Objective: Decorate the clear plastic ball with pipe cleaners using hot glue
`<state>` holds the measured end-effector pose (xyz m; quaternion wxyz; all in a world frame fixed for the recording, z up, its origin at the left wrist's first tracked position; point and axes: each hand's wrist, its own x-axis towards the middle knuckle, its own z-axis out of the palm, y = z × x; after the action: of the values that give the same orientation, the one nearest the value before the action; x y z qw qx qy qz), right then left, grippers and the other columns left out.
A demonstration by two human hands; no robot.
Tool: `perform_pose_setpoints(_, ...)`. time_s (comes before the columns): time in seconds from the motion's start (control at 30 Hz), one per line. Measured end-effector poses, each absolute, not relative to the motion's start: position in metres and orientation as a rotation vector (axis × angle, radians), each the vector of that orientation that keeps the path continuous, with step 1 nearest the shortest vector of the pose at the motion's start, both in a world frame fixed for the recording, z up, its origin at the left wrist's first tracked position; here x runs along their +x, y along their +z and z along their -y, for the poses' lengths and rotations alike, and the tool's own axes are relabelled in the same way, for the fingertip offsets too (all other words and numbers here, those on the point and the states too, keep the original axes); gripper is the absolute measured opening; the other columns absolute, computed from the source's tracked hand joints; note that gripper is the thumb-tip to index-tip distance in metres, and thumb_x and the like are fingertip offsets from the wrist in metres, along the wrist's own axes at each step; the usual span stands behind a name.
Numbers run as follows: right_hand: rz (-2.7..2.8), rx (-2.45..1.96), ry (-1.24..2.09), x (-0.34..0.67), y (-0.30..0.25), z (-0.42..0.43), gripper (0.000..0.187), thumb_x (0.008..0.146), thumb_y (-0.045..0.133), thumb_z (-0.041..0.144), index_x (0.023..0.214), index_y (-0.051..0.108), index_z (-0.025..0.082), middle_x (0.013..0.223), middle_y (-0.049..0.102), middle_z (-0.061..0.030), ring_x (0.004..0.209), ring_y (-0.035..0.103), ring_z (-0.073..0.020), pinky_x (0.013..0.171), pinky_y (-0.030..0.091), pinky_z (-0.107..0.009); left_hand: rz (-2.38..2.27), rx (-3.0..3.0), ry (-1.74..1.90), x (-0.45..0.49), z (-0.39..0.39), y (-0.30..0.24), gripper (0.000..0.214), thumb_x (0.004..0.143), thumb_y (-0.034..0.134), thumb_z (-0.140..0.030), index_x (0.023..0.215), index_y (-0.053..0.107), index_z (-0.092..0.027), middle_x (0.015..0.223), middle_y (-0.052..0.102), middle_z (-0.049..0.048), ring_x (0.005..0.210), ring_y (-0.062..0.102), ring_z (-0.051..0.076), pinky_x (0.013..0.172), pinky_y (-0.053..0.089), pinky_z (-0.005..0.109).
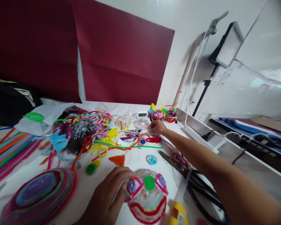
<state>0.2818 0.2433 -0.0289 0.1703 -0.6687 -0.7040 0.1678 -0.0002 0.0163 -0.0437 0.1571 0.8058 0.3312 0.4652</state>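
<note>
My left hand rests at the near edge of the white table, fingers curled against the left side of a clear dome mask decorated with pink pipe-cleaner eyes, a green nose and a red mouth. My right hand is stretched far out, fingers closed at the side of a clear plastic dome, beside a red pipe-cleaner piece. Whether it holds anything is hidden.
Loose pipe cleaners lie heaped in the middle, straight ones at the left. A coiled disc, orange cone, blue ring, scissors, yellow glue gun, small clock and finished masks surround them.
</note>
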Motion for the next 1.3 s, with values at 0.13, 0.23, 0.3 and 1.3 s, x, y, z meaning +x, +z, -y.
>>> perform_pose_setpoints(0.13, 2.014, -1.895, 0.467, 0.285, -0.03, -0.245, 0.032, 0.092, 0.057, 0.033, 0.12, 0.056, 0.017, 0.121, 0.059, -0.0082, 0.101, 0.061, -0.0219, 0.083, 0.053, -0.042, -0.962, 2.296, 1.319, 0.0, -0.016, -0.042, 0.026, 0.086, 0.046, -0.013, 0.103, 0.061, -0.027, 0.1, 0.067, -0.0002, 0.094, 0.063, 0.012, 0.084, 0.048, 0.016)
perform_pose_setpoints(0.23, 2.01, -1.881, 0.464, 0.287, -0.032, -0.247, 0.032, 0.092, 0.057, 0.033, 0.12, 0.056, 0.017, 0.121, 0.059, -0.0082, 0.101, 0.061, -0.0219, 0.083, 0.053, -0.042, -0.972, 2.289, 1.292, 0.0, -0.016, -0.042, 0.026, 0.086, 0.046, -0.014, 0.102, 0.062, -0.026, 0.1, 0.067, 0.0015, 0.095, 0.063, 0.014, 0.084, 0.049, 0.018)
perform_pose_setpoints(0.3, 2.005, -1.873, 0.465, 0.288, -0.033, -0.248, 0.032, 0.092, 0.057, 0.033, 0.12, 0.056, 0.017, 0.121, 0.059, -0.0082, 0.101, 0.061, -0.0218, 0.083, 0.053, -0.042, -0.975, 2.282, 1.284, 0.0, -0.016, -0.042, 0.025, 0.087, 0.046, -0.015, 0.101, 0.063, -0.026, 0.099, 0.068, 0.0021, 0.094, 0.064, 0.015, 0.082, 0.05, 0.019)
perform_pose_setpoints(1.3, 1.911, -1.895, 0.466, 0.322, -0.028, -0.251, 0.032, 0.091, 0.058, 0.033, 0.12, 0.057, 0.017, 0.122, 0.059, -0.0081, 0.101, 0.061, -0.0222, 0.083, 0.053, -0.042, -0.928, 2.318, 1.273, -0.001, -0.019, -0.045, 0.028, 0.085, 0.047, -0.012, 0.103, 0.064, -0.026, 0.1, 0.068, 0.0036, 0.095, 0.064, 0.016, 0.083, 0.052, 0.02)
